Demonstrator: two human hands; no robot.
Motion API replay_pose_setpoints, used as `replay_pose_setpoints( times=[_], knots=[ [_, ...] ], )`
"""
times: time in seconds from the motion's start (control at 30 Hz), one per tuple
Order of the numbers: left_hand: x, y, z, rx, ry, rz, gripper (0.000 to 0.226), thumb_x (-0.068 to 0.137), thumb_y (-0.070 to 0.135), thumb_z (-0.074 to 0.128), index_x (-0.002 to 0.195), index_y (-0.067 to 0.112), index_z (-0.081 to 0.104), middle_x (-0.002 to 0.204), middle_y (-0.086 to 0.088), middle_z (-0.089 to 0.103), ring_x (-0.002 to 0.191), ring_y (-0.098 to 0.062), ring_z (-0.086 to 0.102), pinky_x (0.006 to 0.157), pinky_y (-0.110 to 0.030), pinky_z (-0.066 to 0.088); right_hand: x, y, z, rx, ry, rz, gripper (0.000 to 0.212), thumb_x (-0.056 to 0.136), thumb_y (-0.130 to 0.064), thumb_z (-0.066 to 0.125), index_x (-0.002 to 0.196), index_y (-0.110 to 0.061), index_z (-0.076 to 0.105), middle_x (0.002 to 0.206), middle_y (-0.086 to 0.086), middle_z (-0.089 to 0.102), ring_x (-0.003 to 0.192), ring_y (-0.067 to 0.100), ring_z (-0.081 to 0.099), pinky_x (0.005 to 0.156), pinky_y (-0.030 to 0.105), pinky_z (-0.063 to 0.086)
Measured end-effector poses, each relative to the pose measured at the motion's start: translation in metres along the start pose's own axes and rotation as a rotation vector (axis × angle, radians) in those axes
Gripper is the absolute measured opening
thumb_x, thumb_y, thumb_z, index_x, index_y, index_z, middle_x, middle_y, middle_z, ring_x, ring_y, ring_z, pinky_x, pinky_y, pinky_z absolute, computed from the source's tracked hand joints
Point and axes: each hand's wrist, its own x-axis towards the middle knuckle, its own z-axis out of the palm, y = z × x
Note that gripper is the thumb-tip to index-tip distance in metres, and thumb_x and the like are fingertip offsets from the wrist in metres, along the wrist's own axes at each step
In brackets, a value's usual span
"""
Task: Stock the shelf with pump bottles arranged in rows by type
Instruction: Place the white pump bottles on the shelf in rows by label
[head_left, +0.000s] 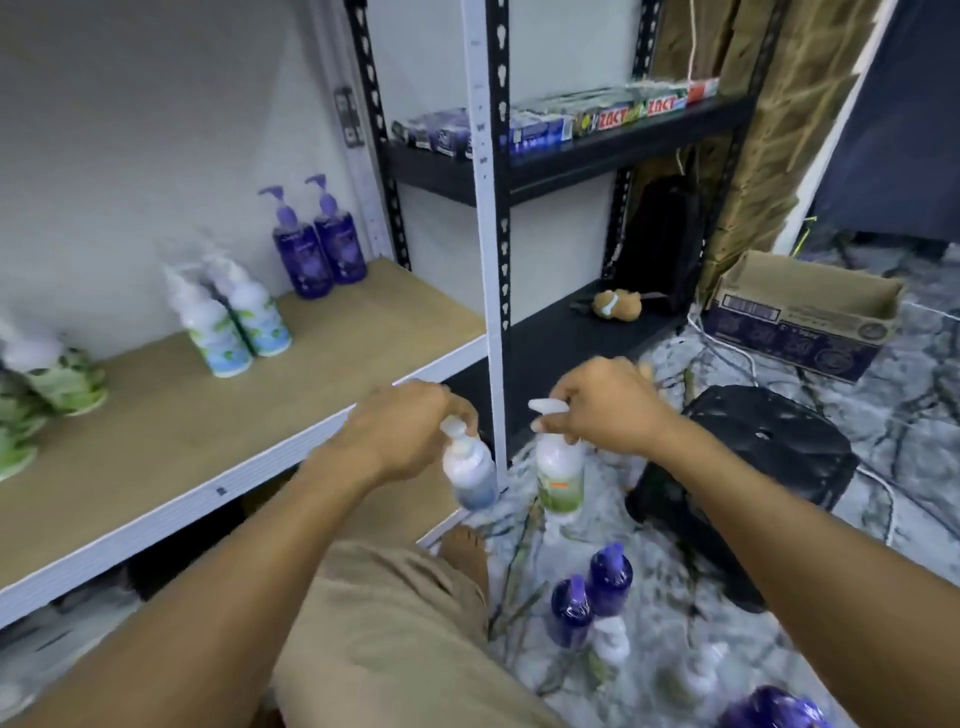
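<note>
My left hand (408, 431) grips the pump top of a white bottle with a blue label (470, 475), held in the air by the shelf's front post. My right hand (605, 405) grips the pump of a white bottle with a green label (560, 475) beside it. On the wooden shelf (171, 421) stand two purple pump bottles (319, 244) at the back right, two white-and-blue bottles (234, 322) in the middle, and green-labelled bottles (47, 384) at the left. More purple bottles (592, 592) and a white one (610, 636) stand on the floor.
A white upright post (491, 260) marks the shelf's right end. A black rack (571, 150) beyond it holds toothpaste boxes and a small plush toy (615, 306). A black stool (748, 467) and an open cardboard box (800, 322) sit on the marbled floor.
</note>
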Motion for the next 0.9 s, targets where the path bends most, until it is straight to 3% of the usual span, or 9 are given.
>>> replay_pose_setpoints(
  times=[0.2, 0.3, 0.4, 0.47, 0.6, 0.7, 0.73, 0.83, 0.9],
  knots=[
    [-0.023, -0.081, -0.095, 0.092, 0.214, -0.071, 0.025, 0.091, 0.023, 0.067, 0.107, 0.042, 0.065, 0.107, 0.011, 0.067, 0.098, -0.020, 0.063, 0.083, -0.041, 0.052, 0.083, -0.090, -0.029, 0.163, 0.058, 0.013, 0.036, 0.067, -0.058, 0.078, 0.056, -0.025, 0.075, 0.059, -0.009, 0.068, 0.075, 0.015, 0.062, 0.087, 0.047, 0.051],
    [-0.036, -0.118, -0.124, 0.138, 0.248, -0.149, 0.025, 0.089, 0.018, 0.066, 0.107, 0.035, 0.069, 0.108, 0.009, 0.068, 0.099, -0.022, 0.063, 0.084, -0.042, 0.051, 0.113, -0.131, -0.037, 0.348, 0.010, 0.031, 0.033, 0.069, -0.048, 0.085, 0.055, -0.021, 0.076, 0.064, -0.008, 0.070, 0.077, 0.014, 0.061, 0.079, 0.039, 0.050],
    [-0.046, -0.153, -0.145, 0.175, 0.259, -0.224, 0.026, 0.090, 0.018, 0.063, 0.108, 0.037, 0.068, 0.110, 0.012, 0.067, 0.101, -0.020, 0.062, 0.088, -0.041, 0.049, 0.136, -0.164, -0.039, 0.639, -0.126, 0.018, 0.017, 0.073, -0.022, 0.087, 0.069, -0.008, 0.078, 0.071, -0.002, 0.074, 0.078, 0.010, 0.060, 0.080, 0.028, 0.045],
    [-0.052, -0.177, -0.151, 0.222, 0.248, -0.266, 0.026, 0.092, 0.020, 0.062, 0.109, 0.040, 0.065, 0.110, 0.015, 0.065, 0.103, -0.015, 0.060, 0.088, -0.037, 0.045, 0.152, -0.182, -0.034, 0.690, -0.151, 0.031, 0.013, 0.073, -0.014, 0.085, 0.078, -0.004, 0.078, 0.080, 0.005, 0.075, 0.081, 0.013, 0.060, 0.086, 0.030, 0.047],
    [-0.059, -0.215, -0.150, 0.309, 0.248, -0.319, 0.029, 0.094, 0.018, 0.061, 0.107, 0.044, 0.062, 0.107, 0.018, 0.064, 0.103, -0.010, 0.058, 0.079, -0.029, 0.030, 0.184, -0.211, -0.008, 0.748, -0.164, 0.024, 0.015, 0.077, -0.016, 0.083, 0.085, -0.005, 0.077, 0.075, 0.003, 0.076, 0.082, 0.012, 0.063, 0.089, 0.030, 0.049],
    [-0.062, -0.232, -0.141, 0.312, 0.236, -0.356, 0.032, 0.094, 0.015, 0.057, 0.105, 0.044, 0.062, 0.109, 0.021, 0.065, 0.104, -0.009, 0.056, 0.081, -0.030, 0.031, 0.200, -0.223, 0.013, 0.724, -0.182, 0.003, 0.016, 0.080, -0.026, 0.079, 0.086, -0.011, 0.078, 0.072, -0.006, 0.076, 0.084, 0.005, 0.069, 0.093, 0.029, 0.050],
    [-0.062, -0.238, -0.136, 0.305, 0.231, -0.364, 0.032, 0.094, 0.015, 0.057, 0.106, 0.044, 0.063, 0.109, 0.021, 0.066, 0.105, -0.009, 0.055, 0.082, -0.030, 0.031, 0.205, -0.226, 0.020, 0.717, -0.179, -0.005, 0.017, 0.080, -0.028, 0.079, 0.084, -0.011, 0.079, 0.073, -0.006, 0.076, 0.082, 0.003, 0.070, 0.091, 0.026, 0.052],
    [-0.062, -0.255, -0.120, 0.283, 0.211, -0.374, 0.034, 0.093, 0.014, 0.060, 0.109, 0.044, 0.065, 0.111, 0.021, 0.067, 0.106, -0.011, 0.056, 0.082, -0.031, 0.035, 0.211, -0.232, 0.032, 0.787, -0.168, -0.002, 0.017, 0.085, -0.017, 0.077, 0.086, 0.000, 0.076, 0.076, 0.002, 0.077, 0.066, 0.000, 0.068, 0.063, 0.015, 0.050],
    [-0.063, -0.268, -0.110, 0.208, 0.231, -0.392, 0.039, 0.090, 0.010, 0.061, 0.108, 0.045, 0.066, 0.112, 0.022, 0.067, 0.105, -0.012, 0.058, 0.086, -0.034, 0.043, 0.213, -0.234, 0.038, 0.804, -0.139, -0.023, 0.016, 0.085, -0.017, 0.077, 0.083, -0.001, 0.077, 0.075, 0.002, 0.077, 0.071, 0.007, 0.068, 0.065, 0.019, 0.049]
  ],
)
